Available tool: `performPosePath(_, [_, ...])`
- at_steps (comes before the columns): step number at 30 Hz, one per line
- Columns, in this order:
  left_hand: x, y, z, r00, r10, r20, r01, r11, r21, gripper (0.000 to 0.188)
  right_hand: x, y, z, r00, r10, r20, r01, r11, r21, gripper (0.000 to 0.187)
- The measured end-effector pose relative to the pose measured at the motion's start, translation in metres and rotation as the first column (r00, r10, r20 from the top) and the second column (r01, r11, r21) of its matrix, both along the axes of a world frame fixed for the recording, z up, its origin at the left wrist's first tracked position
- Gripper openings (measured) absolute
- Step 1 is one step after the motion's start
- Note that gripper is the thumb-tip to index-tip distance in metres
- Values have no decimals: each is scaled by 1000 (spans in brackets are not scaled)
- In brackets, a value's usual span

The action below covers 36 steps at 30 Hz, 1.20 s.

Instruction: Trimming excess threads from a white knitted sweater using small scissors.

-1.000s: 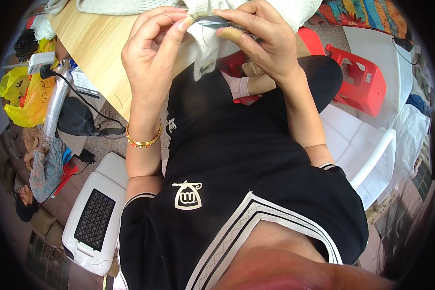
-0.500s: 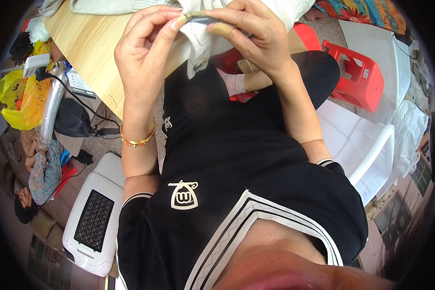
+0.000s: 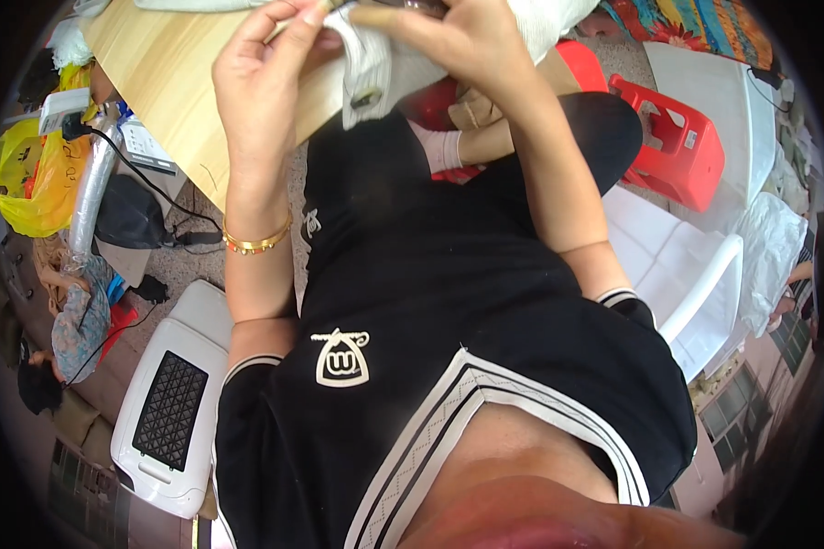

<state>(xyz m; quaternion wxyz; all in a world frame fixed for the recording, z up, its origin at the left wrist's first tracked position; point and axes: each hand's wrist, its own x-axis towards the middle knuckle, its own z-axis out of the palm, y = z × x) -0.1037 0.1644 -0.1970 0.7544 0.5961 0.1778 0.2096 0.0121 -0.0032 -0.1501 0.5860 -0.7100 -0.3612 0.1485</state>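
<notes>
A whitish ribbed knit garment [image 3: 375, 69] hangs over the near edge of the table at the top of the view. My left hand [image 3: 267, 78] pinches its upper edge between thumb and fingers. From the other side my right hand [image 3: 471, 41] holds the same cloth, its thumb stretched along the top with a tan covering on the tip. Part of both hands' fingers is cut off by the upper picture edge. A small greenish spot shows near the lower end of the hanging fold.
The light wooden table [image 3: 156, 55] lies at far left. Red plastic stool [image 3: 673, 146] and white chair [image 3: 705, 293] stand to the right. Left are a yellow bag [image 3: 37, 174], a black cable [image 3: 146, 183] and a white bin-like box [image 3: 169, 403]. A person [image 3: 73, 320] sits at far left.
Both hands have moved slightly up and away, toward the upper picture edge. The hanging fold of the garment has turned and spread wider, and the greenish spot has come into sight.
</notes>
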Motion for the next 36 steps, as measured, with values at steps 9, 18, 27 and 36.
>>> performPosePath(9, [-11,2,7,998,-18,54,32,964,-263,26,9,19,-26,906,-131,403,181,979,-89,13])
performPosePath(18, [-47,-15,24,982,114,-148,39,649,760,13,20,32,-37,766,-218,605,343,934,-98,14])
performPosePath(27, [-47,-37,21,970,94,-224,150,492,858,41,-3,-5,-12,932,26,362,-24,1000,-9,27])
performPosePath(36, [-54,-20,17,937,-21,-348,300,558,774,45,-30,-29,-55,773,179,608,-121,983,-136,44])
